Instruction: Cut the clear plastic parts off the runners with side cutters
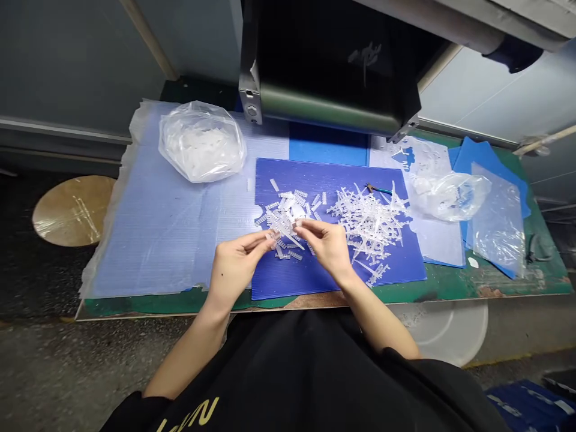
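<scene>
HANDS: our left hand (238, 270) and right hand (326, 243) together, both clamped on a clear ribbed plastic strip (284, 223) | PLACE: strip above the blue corrugated plastic board (292, 282) — left half | CRAFT: we judge a close pinch steadiest

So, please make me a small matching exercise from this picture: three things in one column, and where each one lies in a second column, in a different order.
Things
1. Clear plastic bag of white pieces
2. Pile of white plastic runners
3. Round tan disc

Places
A. Off the green bench, to its left
B. On the pale translucent corrugated sheet
C. On the blue corrugated board

Pairs: 1-B, 2-C, 3-A
</scene>
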`<state>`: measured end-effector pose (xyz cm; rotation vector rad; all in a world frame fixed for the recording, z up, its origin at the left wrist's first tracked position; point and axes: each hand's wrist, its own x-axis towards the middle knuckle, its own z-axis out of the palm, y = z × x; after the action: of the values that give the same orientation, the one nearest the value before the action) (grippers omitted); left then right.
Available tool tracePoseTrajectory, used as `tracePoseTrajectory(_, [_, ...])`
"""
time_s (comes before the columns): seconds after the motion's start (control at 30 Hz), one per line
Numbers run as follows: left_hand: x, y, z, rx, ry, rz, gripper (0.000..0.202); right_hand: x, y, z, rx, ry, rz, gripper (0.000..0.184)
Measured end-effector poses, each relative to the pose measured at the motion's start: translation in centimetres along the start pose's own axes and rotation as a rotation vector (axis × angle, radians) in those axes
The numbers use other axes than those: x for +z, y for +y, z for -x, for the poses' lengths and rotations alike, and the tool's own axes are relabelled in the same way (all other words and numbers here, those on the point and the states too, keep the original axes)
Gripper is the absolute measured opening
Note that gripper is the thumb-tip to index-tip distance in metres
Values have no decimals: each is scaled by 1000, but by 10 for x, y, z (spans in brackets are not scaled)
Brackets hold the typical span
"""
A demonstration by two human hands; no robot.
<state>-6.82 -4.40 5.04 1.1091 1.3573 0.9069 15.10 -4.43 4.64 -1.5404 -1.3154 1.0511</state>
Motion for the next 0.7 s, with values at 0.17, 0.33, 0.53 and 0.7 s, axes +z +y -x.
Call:
tracePoseTrajectory(0.17, [-6,2,-19,-26,-77,106,42,-12,-3,-8,-38,-61,20,57])
tracePoseTrajectory(0.33, [5,3,-23,-35,-133,86,43,0,-5,11,-47,-159,-60,35])
tracePoseTrajectory(0.53, [22,5,-15,26,33,-27,33,11,-10,40,-153,39,6,20])
tracePoseTrajectory(0.7, [35,17,-10,77,-43,0,33,-33,-18,41,-257,232,112,23])
